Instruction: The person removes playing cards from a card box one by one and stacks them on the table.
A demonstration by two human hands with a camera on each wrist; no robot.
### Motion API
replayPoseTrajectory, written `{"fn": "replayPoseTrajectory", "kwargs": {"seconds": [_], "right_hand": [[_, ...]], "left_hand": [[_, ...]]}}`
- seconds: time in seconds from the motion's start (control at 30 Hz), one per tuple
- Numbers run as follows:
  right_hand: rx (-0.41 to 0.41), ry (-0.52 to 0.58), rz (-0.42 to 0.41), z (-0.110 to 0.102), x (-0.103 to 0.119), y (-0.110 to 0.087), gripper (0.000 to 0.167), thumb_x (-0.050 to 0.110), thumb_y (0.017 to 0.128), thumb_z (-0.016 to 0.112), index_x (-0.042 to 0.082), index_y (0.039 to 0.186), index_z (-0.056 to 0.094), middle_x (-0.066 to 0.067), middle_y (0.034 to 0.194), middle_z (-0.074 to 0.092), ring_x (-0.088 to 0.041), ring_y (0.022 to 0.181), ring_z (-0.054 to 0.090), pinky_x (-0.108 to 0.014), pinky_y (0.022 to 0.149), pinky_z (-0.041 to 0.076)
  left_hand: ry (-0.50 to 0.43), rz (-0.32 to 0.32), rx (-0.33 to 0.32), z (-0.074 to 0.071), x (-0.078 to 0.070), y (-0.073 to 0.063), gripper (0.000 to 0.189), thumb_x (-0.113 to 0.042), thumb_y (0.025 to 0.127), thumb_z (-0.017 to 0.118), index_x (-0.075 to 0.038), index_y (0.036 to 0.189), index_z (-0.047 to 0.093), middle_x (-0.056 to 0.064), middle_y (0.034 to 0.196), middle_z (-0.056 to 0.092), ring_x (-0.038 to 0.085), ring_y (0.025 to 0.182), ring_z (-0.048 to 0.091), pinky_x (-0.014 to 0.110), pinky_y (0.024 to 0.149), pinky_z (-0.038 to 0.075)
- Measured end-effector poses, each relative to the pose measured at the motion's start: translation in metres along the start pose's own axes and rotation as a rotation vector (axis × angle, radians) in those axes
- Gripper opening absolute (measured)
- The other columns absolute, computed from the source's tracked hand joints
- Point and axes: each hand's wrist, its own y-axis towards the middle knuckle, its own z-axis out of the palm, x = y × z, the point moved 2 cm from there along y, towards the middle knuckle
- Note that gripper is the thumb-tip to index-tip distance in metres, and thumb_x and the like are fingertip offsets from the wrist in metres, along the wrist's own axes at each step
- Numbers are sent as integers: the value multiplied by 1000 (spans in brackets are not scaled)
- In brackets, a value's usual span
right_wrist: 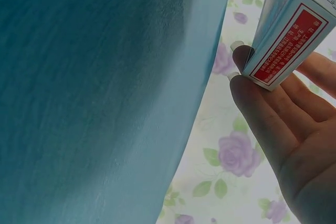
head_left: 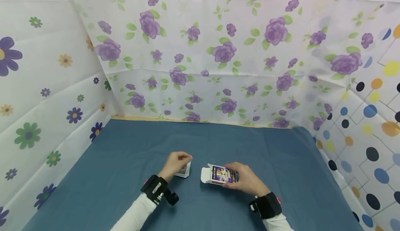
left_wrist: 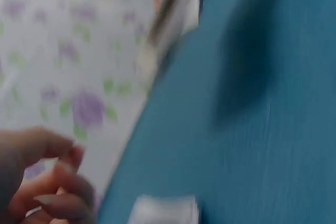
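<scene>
My right fingers (right_wrist: 265,116) held the box (head_left: 223,174) by its sides; it seemed light, squashable. My left fingers (left_wrist: 68,205) held nothing.

The box (head_left: 223,174) is white, with a purple and yellow picture and a red label (right_wrist: 289,44). The cards (head_left: 185,171) have a white border. The tablecloth (head_left: 193,213) is plain blue. The back curtain (head_left: 200,52) is white with purple roses and green leaves, the left curtain (head_left: 53,74) has green, purple and orange flowers, and the right curtain (head_left: 359,130) black, blue, yellow and orange dots.
</scene>
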Motion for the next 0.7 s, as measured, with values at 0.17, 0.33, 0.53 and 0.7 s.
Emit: {"fn": "replayPoseTrajectory", "kwargs": {"seconds": [0.17,0.33,0.53,0.7], "right_hand": [[-3,-3,-16,2,3,2,66,50,78,76,12,129,61,-5,123,64,-19,109,61,-41,87,50],[-10,4,-23,0,6,1,64,49,78,77,13,129,61,-4,122,64,-19,108,62,-39,85,50],[-6,-11,-21,-1,10,-1,64,50,78,76,13,129,61,-4,122,64,-18,107,61,-39,84,50],[-17,-14,-30,-3,11,0,64,49,78,77,13,129,61,-3,122,64,-17,108,61,-39,84,50]], "left_hand": [[38,105,193,30,-20,-20,18,-15,93,63,1,97,72,11,64,62,19,52,54,25,49,40],[17,112,208,48,-24,-27,13,-12,90,67,0,87,70,6,63,65,26,50,60,23,44,42],[26,85,220,55,-20,-30,16,-15,91,67,-3,81,69,-3,56,59,13,46,54,22,44,41],[4,74,251,55,-23,-30,19,-15,91,66,0,80,68,-4,55,55,7,46,49,22,46,37]]}}
